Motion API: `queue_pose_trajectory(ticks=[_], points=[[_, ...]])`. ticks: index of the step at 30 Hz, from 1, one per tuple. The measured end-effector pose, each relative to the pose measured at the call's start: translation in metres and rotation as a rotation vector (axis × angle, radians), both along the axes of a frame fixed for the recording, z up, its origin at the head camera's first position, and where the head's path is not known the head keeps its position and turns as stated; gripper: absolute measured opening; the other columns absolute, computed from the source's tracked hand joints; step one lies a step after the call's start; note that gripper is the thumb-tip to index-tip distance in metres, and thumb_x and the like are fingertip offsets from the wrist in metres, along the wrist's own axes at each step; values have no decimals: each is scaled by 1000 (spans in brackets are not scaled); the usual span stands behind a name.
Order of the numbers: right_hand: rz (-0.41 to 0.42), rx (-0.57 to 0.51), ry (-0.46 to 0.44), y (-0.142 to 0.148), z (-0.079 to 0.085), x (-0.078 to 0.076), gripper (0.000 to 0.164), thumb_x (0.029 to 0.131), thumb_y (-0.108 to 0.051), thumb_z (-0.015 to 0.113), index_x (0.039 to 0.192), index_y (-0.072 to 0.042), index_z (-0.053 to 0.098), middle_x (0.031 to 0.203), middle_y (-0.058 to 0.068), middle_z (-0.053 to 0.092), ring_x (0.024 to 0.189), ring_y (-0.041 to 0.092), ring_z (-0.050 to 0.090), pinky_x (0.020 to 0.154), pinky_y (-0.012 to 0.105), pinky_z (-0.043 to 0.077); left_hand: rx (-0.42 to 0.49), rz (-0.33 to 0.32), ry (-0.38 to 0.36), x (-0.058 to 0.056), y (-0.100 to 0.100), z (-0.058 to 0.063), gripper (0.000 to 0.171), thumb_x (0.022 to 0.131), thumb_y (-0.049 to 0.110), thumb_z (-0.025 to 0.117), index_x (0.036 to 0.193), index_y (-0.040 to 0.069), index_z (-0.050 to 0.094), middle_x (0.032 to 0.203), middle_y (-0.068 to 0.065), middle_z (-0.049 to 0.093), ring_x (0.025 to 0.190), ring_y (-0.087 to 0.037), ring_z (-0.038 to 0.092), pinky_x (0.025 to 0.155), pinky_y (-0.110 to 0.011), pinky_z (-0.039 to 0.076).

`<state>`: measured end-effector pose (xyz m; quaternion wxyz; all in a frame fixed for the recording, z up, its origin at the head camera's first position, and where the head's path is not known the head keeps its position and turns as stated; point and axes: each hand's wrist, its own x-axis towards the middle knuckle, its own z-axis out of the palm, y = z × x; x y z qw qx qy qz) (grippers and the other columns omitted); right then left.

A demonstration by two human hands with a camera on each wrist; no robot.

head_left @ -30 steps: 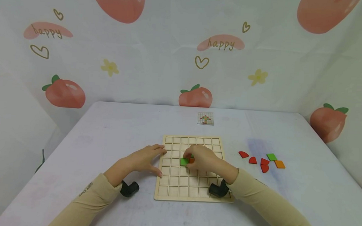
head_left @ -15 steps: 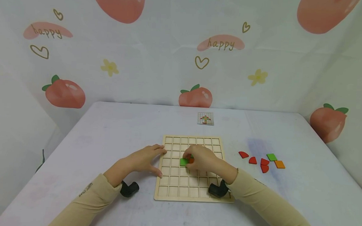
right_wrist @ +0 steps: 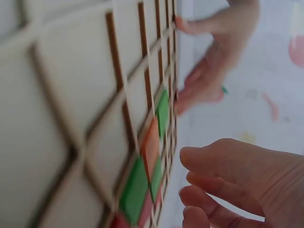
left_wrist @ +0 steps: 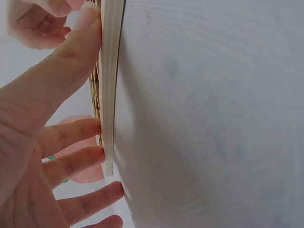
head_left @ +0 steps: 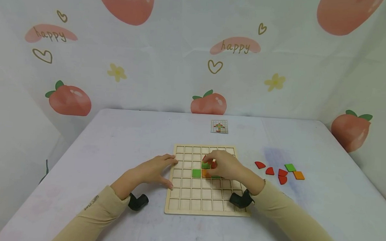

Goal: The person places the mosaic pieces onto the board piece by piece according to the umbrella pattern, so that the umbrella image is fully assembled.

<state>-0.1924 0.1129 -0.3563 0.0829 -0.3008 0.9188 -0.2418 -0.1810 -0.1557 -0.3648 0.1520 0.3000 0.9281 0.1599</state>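
My left hand [head_left: 153, 169] rests with spread fingers at the left edge of a wooden grid board [head_left: 185, 204]; in the left wrist view its thumb [left_wrist: 71, 61] lies along the board's rim. Over the middle of the grid hovers my right hand [head_left: 226, 165], its fingers loosely bent with nothing between them. Below that hand, a row holds a green square tile [head_left: 196, 173], an orange tile [head_left: 205, 173] and a second green tile [right_wrist: 134, 190]. Another green tile [head_left: 205, 165] sits one row farther back, with red pieces partly hidden by the right hand.
Right of the board lie several red quarter-round pieces [head_left: 259, 165], a loose green tile [head_left: 289, 168] and an orange tile [head_left: 298, 175]. A small pattern card [head_left: 219, 126] lies behind the board. Black wrist cameras [head_left: 241, 200] hang below both wrists.
My right hand has drawn off the left green tile, moving right and slightly back, which uncovers the orange tile and more pieces. The left hand stays where it was.
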Motion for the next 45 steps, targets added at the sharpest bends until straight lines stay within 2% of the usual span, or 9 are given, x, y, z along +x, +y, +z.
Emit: queue_pose_trajectory(ticks=[1,4,7,8,12,16,23,31,45], points=[[-17,-12,-9,6,0,-1,23,79,-14,72,101,-7,69,88,3,66,66,9,52,60,18,43,2,-20,27,-2,-2,-3,86,71,53,73,134,1,45,142,-21,40,128,-41,42,105,-50,37],[-78,-23,-18,23,2,-4,22,81,-14,70,101,-6,68,86,4,65,66,9,52,59,19,43,13,-27,28,-1,-2,-2,88,70,55,72,134,0,45,141,-21,41,127,-42,42,105,-51,38],[-134,-28,-19,41,3,-6,21,83,-14,69,101,-4,68,85,4,64,67,12,51,57,21,43,2,-18,25,-2,-1,-4,86,71,51,73,135,1,44,142,-21,40,128,-41,41,106,-50,37],[-148,-30,-13,47,3,-7,21,83,-14,69,101,-3,68,84,5,64,66,12,51,56,21,43,-1,0,1,0,0,0,85,71,46,76,135,0,44,143,-21,39,130,-42,40,107,-51,35],[-198,-42,7,71,2,-10,20,82,-12,68,99,-1,67,82,7,64,64,12,50,54,22,42,-33,10,4,-1,1,-3,84,72,43,77,136,1,43,144,-20,38,131,-40,39,108,-51,35],[-231,-20,9,95,-1,-12,22,81,-12,69,98,1,66,83,8,64,67,14,52,58,23,44,-38,13,6,-1,1,-2,84,71,44,77,137,2,43,145,-20,37,131,-40,39,108,-50,35],[-294,24,-47,127,-4,-12,27,79,-17,73,98,1,66,85,9,65,73,16,55,62,24,45,-31,13,1,0,1,-1,84,71,43,77,136,2,44,145,-19,38,131,-39,39,108,-50,35],[-346,66,-122,142,-6,-9,31,76,-19,76,97,0,65,89,14,64,76,19,56,60,25,46,-37,14,5,-1,1,-2,83,71,43,77,136,2,44,145,-19,37,131,-39,39,107,-50,36],[-358,40,-142,145,-13,-8,26,77,-16,75,95,0,65,87,12,63,75,17,54,60,25,46,-40,25,1,-1,2,-3,84,71,44,77,137,3,44,146,-18,37,133,-38,38,108,-50,35]])
